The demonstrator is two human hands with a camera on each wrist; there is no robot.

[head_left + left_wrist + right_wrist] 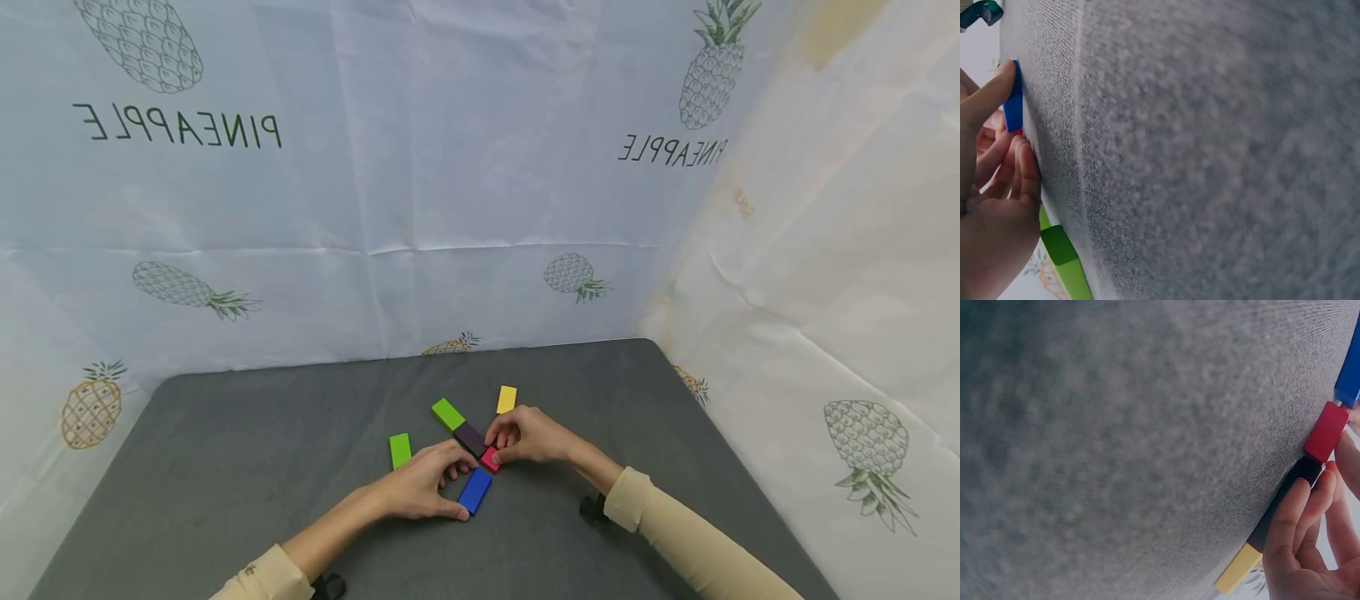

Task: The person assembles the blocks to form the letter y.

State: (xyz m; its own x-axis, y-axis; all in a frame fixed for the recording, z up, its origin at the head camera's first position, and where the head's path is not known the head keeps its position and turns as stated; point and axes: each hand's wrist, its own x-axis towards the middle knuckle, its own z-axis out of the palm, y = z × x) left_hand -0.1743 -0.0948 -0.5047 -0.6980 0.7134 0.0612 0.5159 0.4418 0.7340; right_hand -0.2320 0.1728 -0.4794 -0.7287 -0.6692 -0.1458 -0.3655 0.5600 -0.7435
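Observation:
My left hand (426, 482) grips a blue block (475, 490) by its ends, thumb at the near end and fingers at the far end. In the left wrist view the thumb presses the end of this block (1014, 97). My right hand (534, 435) holds a small red block (490, 459), thumb against it. Its index fingertip rests along a dark block (1285, 500) in the right wrist view. That dark block (470, 439) lies in line between the red one and a light green block (447, 414). The blue block's far end sits close to the red block, at an angle.
A second light green block (401, 450) lies left of the row, beside my left hand. Beyond my right hand is a yellow block (507, 398). The grey table (247, 450) ends at a pineapple-print cloth (450, 183) behind and on the sides.

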